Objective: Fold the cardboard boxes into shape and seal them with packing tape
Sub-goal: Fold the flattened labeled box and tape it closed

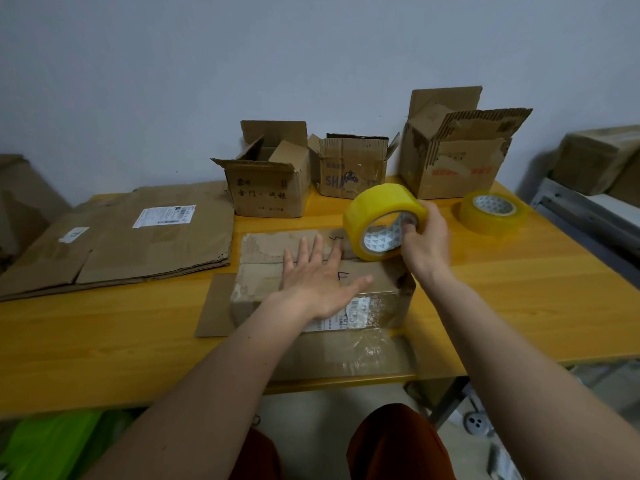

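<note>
Now the right grip (420, 237) clasps the tape roll (384, 221) above the box (263, 271), left hand (320, 275) pressing flat.

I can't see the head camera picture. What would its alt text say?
A person's left hand presses flat on the closed flaps of a cardboard box on a yellow table, while the right hand holds a yellow tape roll at its far edge. Three open boxes stand behind.

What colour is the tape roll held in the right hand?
Yellow tape roll, its inner core white with grey-green triangles; head view.
</note>
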Tool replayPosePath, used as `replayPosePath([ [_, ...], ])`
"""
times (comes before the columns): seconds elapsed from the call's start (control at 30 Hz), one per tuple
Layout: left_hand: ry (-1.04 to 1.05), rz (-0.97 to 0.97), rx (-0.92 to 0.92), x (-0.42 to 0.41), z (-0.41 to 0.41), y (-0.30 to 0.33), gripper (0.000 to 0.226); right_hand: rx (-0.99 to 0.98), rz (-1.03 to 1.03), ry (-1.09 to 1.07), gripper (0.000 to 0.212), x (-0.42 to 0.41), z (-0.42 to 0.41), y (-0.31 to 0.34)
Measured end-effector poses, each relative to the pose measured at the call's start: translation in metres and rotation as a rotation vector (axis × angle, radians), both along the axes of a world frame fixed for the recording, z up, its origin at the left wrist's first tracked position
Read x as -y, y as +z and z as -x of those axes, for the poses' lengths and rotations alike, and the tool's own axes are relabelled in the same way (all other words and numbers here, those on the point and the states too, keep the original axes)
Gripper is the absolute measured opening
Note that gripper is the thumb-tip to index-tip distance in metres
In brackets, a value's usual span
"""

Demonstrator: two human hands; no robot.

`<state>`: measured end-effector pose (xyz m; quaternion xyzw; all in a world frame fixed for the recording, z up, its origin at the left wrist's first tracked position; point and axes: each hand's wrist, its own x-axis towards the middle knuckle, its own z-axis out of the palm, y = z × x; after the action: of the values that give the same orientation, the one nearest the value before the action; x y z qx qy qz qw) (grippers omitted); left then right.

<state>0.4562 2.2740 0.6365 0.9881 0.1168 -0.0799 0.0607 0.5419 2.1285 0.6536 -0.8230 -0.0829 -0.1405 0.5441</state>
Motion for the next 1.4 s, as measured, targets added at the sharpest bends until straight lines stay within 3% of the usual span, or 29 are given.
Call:
replayPosePath([
  [0.13, -0.011, -0.001, -0.001, -0.002, 0.001, -0.002, 0.094, 0.075, 0.141, -0.094, 0.04, 0.025, -0.008, 0.013],
  [0.3, -0.017, 0.018, -0.015, -0.001, 0.0, -0.002, 0.09, 0.088, 0.239, -0.149, 0.035, 0.045, -0.012, 0.009],
  [0.37, -0.028, 0.017, -0.027, -0.001, -0.001, 0.0, 0.083, 0.075, 0.168, -0.105, 0.034, 0.046, -0.012, 0.008],
  [0.5, -0.054, 0.043, -0.005, 0.011, -0.008, 0.005, 0.075, -0.137, -0.223, 0.036, 0.024, 0.046, -0.012, -0.001],
  [0.6, -0.044, 0.035, 0.049, 0.039, -0.015, 0.006, 0.092, -0.234, -0.331, 0.052, 0.029, 0.039, -0.008, -0.012],
  [0.7, 0.053, 0.016, 0.036, 0.061, -0.022, 0.004, 0.13, -0.198, -0.329, 0.046, 0.031, 0.036, -0.008, -0.012],
  [0.77, 0.07, -0.051, 0.022, 0.068, -0.026, 0.001, 0.137, -0.164, -0.273, 0.053, 0.033, 0.038, -0.01, -0.01],
  [0.87, 0.048, -0.086, 0.048, 0.068, -0.029, -0.004, 0.134, -0.106, -0.167, 0.054, 0.037, 0.047, -0.014, -0.005],
  [1.03, -0.009, -0.102, 0.067, 0.065, -0.031, -0.009, 0.129, -0.139, -0.177, -0.023, 0.052, 0.079, -0.021, -0.013],
  [1.17, -0.065, -0.096, 0.075, 0.064, -0.034, -0.008, 0.127, -0.187, -0.223, -0.072, 0.048, 0.092, -0.02, -0.026],
  [1.4, -0.196, -0.054, 0.03, 0.056, -0.032, 0.0, 0.115, -0.213, -0.102, -0.109, 0.033, 0.107, -0.003, -0.043],
])
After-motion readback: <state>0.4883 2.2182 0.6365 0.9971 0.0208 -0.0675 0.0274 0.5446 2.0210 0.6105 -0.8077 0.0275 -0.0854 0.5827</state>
